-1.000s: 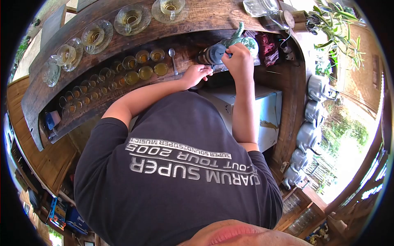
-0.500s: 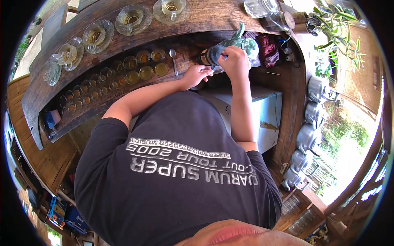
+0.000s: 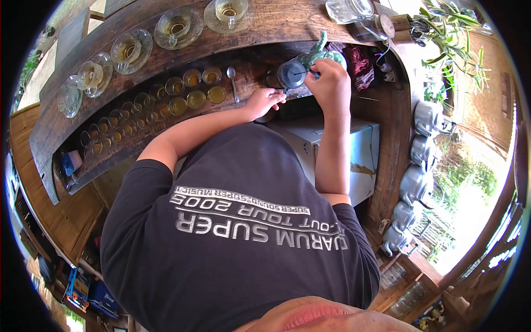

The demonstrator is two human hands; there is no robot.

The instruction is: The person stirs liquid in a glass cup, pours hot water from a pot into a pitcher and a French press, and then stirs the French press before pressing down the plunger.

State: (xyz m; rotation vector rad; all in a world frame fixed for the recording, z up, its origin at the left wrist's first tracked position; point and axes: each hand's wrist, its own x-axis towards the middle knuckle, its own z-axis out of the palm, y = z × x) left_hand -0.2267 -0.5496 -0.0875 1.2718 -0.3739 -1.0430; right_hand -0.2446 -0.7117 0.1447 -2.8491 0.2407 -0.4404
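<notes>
A French press [image 3: 290,75] with a round dark lid stands on the shelf under the counter. From its lid a thin rod runs to my right hand [image 3: 330,83], whose fingers are pinched at the rod's end, hiding any knob. My left hand [image 3: 265,104] is at the near side of the press, its fingers curled at the dark handle. Behind my right hand is a green patterned teapot [image 3: 317,48], partly covered by it. A metal spoon [image 3: 233,83] lies to the left of the press.
Several small glasses [image 3: 196,99] with yellow-brown contents line the shelf to the left. Glass cups on saucers [image 3: 178,27] stand along the wooden counter above. A glass jar [image 3: 351,10] is at the back right, a dark red cloth [image 3: 360,66] below it. Metal kettles [image 3: 416,185] stand along the right.
My right hand has shifted to the right, away from the press lid, and the rod now shows between them. My left hand stays at the handle.
</notes>
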